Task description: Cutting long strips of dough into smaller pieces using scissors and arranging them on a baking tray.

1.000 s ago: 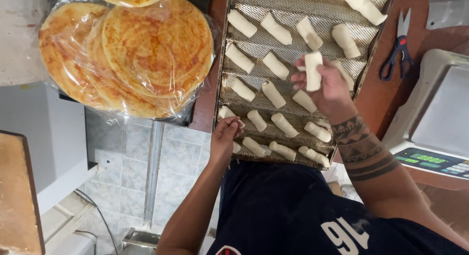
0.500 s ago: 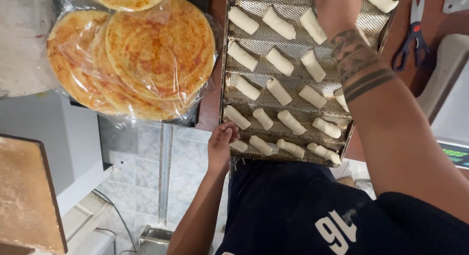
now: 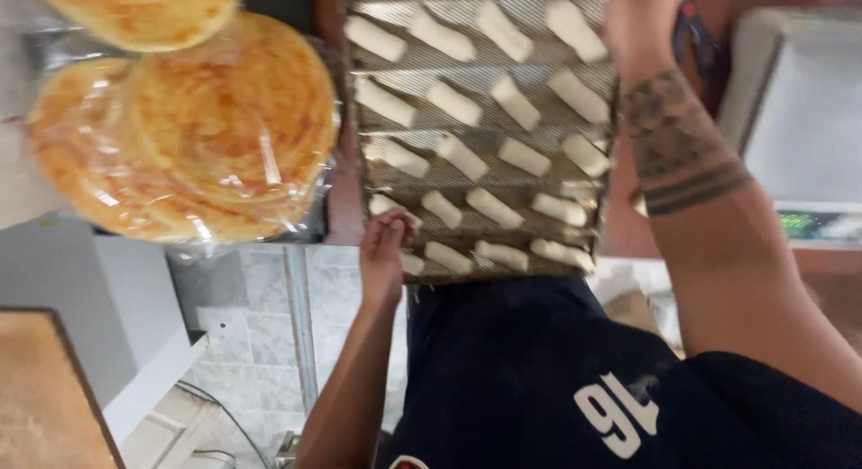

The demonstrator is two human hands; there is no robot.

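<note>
Pale dough rolls [image 3: 462, 157] lying slanted in rows on corrugated metal tray [image 3: 476, 74].

A bakery kitchen: perforated baking tray [image 3: 395, 177] of dough pieces [image 3: 467, 157], bagged flatbreads [image 3: 189, 128], digital scale [image 3: 799, 128].

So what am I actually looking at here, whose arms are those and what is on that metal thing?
There is no machine here: a person wears a camera on the head, looking down at their own two bare hands, so the dark shirt fills the bottom of the picture. In front lies a perforated metal baking tray with rows of small pale dough pieces. The left hand rests at the tray's near edge, touching a dough piece there. The right hand, on a tattooed forearm, reaches to the tray's far corner; whether it holds anything cannot be told. To the left sit round golden flatbreads wrapped in clear plastic. At the right stands a weighing scale.
</note>
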